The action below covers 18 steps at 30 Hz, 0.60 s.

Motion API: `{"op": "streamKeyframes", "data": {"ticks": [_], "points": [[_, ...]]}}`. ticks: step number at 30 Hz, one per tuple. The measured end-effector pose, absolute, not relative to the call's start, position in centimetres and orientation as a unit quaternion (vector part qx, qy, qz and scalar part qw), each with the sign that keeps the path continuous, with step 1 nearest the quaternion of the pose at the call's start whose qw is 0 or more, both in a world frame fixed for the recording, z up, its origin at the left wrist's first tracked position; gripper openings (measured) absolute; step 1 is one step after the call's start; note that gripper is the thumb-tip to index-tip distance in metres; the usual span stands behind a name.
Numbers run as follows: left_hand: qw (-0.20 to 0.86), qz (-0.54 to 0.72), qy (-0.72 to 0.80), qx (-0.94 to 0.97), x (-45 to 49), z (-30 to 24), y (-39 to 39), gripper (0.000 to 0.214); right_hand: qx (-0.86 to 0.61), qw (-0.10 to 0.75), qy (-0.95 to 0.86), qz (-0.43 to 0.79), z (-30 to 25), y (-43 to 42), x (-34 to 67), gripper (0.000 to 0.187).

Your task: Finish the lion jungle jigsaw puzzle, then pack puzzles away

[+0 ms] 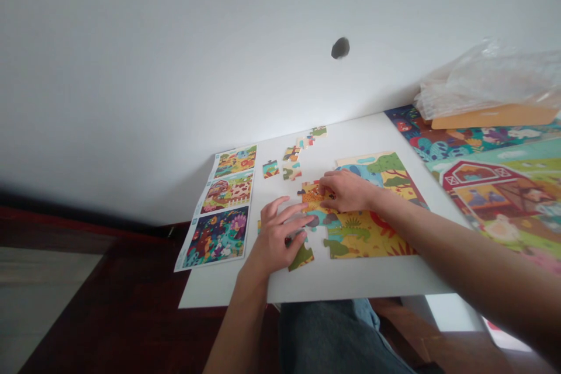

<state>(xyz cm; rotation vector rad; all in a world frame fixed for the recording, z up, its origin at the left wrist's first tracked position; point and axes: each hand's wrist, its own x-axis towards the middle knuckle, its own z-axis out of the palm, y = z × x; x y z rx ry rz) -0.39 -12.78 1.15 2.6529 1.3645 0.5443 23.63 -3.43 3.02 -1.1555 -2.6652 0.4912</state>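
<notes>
A partly joined jigsaw puzzle (pixel 350 245) with yellow ground, a crocodile and an elephant lies on the white table. My right hand (pixel 348 190) is over its left part, fingers bent and pressing on an orange puzzle piece (pixel 310 194) with a spotted animal. Beside it my left hand (pixel 278 236) rests with fingers spread. Its fingertips touch a piece with grey stones at the puzzle's left edge. Under its thumb lies a green and yellow puzzle piece (pixel 302 258), and the hand partly hides other pieces.
Several loose puzzle pieces (pixel 292 171) lie toward the wall. A reference sheet (pixel 223 204) with three pictures is at the table's left edge. On the right are a finished farm puzzle (pixel 495 187), a dark forest puzzle (pixel 407 123) and plastic wrapping (pixel 486 82) over an orange board.
</notes>
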Motion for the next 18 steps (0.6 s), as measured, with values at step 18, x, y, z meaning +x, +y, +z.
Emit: {"op": "streamKeyframes", "data": {"ticks": [18], "points": [[-0.049, 0.22, 0.496, 0.838, 0.1, 0.6, -20.2, 0.043, -0.365, 0.131, -0.907, 0.164, 2.6, -3.6, 23.3, 0.021]]}}
